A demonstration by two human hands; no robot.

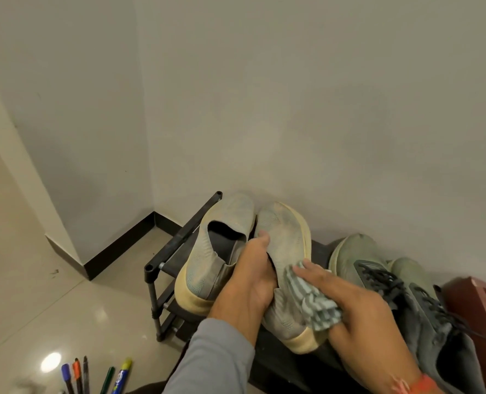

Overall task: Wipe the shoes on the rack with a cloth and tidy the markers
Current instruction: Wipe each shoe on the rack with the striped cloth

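Note:
A pair of grey knit slip-on shoes with yellowed soles sits on top of the black shoe rack (179,245). My left hand (250,280) grips the right one of the pair (287,245) at its opening, thumb on the upper. My right hand (358,308) presses a striped green-and-white cloth (312,300) against that shoe's outer side. The other slip-on (221,240) stands beside it on the left. Several markers (94,376) stand upright at the bottom left, tips up.
Dark grey lace-up shoes (406,294) lie on the rack to the right of my hands. A reddish-brown box (480,302) is at the far right edge. The rack stands against a pale wall, with tiled floor (65,308) to its left.

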